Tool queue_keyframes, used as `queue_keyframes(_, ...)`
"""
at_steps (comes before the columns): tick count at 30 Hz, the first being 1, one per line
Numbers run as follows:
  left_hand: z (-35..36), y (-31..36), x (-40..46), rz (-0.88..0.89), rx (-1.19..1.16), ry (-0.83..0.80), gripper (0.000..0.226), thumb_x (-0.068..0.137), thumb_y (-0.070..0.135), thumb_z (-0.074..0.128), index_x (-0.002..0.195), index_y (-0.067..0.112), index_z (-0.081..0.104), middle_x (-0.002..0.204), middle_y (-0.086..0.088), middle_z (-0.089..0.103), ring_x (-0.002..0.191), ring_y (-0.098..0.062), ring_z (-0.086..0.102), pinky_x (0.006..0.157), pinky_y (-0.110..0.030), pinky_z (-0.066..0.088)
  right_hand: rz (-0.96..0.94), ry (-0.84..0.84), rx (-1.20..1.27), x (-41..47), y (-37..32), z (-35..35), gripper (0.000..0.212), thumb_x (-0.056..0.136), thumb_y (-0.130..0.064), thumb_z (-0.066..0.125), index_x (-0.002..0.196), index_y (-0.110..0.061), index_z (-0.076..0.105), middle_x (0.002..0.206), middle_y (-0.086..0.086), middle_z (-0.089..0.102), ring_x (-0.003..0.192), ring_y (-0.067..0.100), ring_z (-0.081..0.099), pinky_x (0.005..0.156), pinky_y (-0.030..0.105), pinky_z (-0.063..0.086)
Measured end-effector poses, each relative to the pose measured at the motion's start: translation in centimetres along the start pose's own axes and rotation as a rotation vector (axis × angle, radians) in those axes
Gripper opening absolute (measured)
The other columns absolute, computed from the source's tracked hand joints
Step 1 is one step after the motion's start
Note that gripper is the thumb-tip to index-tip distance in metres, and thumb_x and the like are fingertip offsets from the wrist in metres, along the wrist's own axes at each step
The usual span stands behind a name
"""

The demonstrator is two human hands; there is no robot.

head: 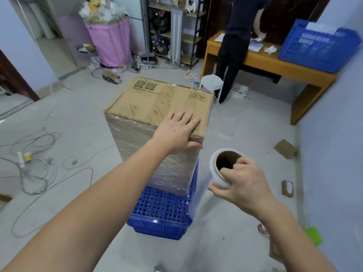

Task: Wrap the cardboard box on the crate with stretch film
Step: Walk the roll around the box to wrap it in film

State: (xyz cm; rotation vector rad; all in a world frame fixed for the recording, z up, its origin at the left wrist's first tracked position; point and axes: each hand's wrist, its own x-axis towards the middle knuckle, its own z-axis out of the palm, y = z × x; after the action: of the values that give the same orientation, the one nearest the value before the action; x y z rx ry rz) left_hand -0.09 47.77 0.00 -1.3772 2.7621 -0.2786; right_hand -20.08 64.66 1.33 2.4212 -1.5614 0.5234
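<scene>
A tall cardboard box (149,103) stands on an upturned blue crate (159,216) in the middle of the floor. Clear stretch film covers the box's near sides down to the crate. My left hand (178,132) lies flat on the box's near right top corner, fingers straight, thumb over the edge. My right hand (241,183) grips the top end of a stretch film roll (220,171), held upright to the right of the box, with fingers hooked into its cardboard core. A sheet of film runs from the roll to the box's right edge.
Loose cables (35,163) lie on the floor at left. A person (237,44) stands at a wooden desk (275,63) behind the box, with a white stool (212,83) close by. A second blue crate (318,46) sits on the desk. Small cardboard scraps (285,149) lie at right.
</scene>
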Motion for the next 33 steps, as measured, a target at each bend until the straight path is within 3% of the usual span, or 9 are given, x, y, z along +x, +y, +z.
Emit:
queue_keyframes(2,0.1,0.0,-0.3,-0.006,-0.001,-0.003,0.104,0.084,0.092,0.018,0.164,0.027,0.009,0.172,-0.008,0.011,0.157,-0.032,0.014,0.126,-0.054,0.014,-0.082,0.017,0.060,0.2,-0.6,-0.4,0.058,0.067,-0.048,0.080,0.059,-0.026,0.027,0.053,-0.010,0.018,0.050,0.017,0.022,0.064,0.028,0.040)
queue_keyframes(9,0.2,1.1,-0.4,-0.039,-0.006,0.004,0.106,0.079,0.092,0.014,0.163,0.028,0.011,0.171,-0.007,0.016,0.156,-0.032,0.016,0.125,-0.055,0.013,-0.237,0.044,0.219,-0.1,-3.8,0.9,0.051,0.069,-0.044,0.079,0.058,-0.026,0.032,0.054,-0.009,0.023,0.053,0.016,0.022,0.071,0.026,0.039)
queue_keyframes(13,0.3,1.3,-0.8,-0.045,-0.014,0.007,0.104,0.082,0.092,0.020,0.163,0.028,0.011,0.171,-0.007,0.015,0.156,-0.032,0.015,0.126,-0.055,0.012,-0.355,0.015,0.220,0.4,-5.4,2.3,0.047,0.070,-0.041,0.077,0.056,-0.023,0.037,0.047,-0.006,0.039,0.051,0.017,0.030,0.072,0.030,0.043)
queue_keyframes(16,0.2,1.4,-0.9,-0.048,-0.011,0.010,0.103,0.083,0.092,0.023,0.164,0.028,0.011,0.172,-0.006,0.014,0.157,-0.031,0.014,0.126,-0.055,0.012,-0.393,-0.025,0.200,0.9,-6.0,2.6,0.051,0.071,-0.043,0.078,0.065,-0.026,0.030,0.050,-0.007,0.049,0.058,0.014,0.025,0.076,0.030,0.043)
queue_keyframes(19,0.3,1.3,-0.7,-0.050,-0.015,0.012,0.104,0.082,0.092,0.023,0.164,0.028,0.011,0.172,-0.006,0.014,0.157,-0.031,0.014,0.126,-0.055,0.012,-0.392,-0.088,0.143,1.3,-6.2,2.4,0.047,0.071,-0.047,0.078,0.064,-0.026,0.037,0.054,-0.007,0.055,0.062,0.014,0.026,0.079,0.030,0.042)
queue_keyframes(24,0.1,0.9,-0.6,-0.050,-0.061,0.013,0.110,0.074,0.094,0.020,0.163,0.030,0.014,0.171,-0.005,0.017,0.156,-0.030,0.016,0.126,-0.055,0.013,-0.254,-0.201,0.016,0.6,-7.8,2.1,0.039,0.070,-0.049,0.079,0.069,-0.020,0.053,0.059,-0.007,0.060,0.058,0.018,0.048,0.079,0.034,0.049)
queue_keyframes(29,-0.6,0.1,-0.2,0.013,-0.179,-0.009,0.110,0.073,0.090,0.051,0.161,0.028,0.024,0.167,-0.006,0.027,0.151,-0.028,0.025,0.123,-0.054,0.019,0.013,-0.178,-0.021,0.6,-11.3,1.6,0.059,0.071,-0.078,0.060,0.076,-0.021,0.042,0.060,-0.006,0.057,0.057,0.017,0.048,0.071,0.034,0.043)
queue_keyframes(33,-2.0,-3.3,-0.5,0.185,-0.326,-0.091,0.099,0.083,0.061,0.075,0.163,0.031,0.024,0.170,-0.001,0.021,0.155,-0.021,0.018,0.125,-0.045,0.012,0.158,-0.161,-0.072,1.3,-12.7,1.3,0.062,0.063,-0.062,0.082,0.066,-0.023,0.033,0.047,-0.008,0.047,0.045,0.016,0.043,0.057,0.031,0.046)
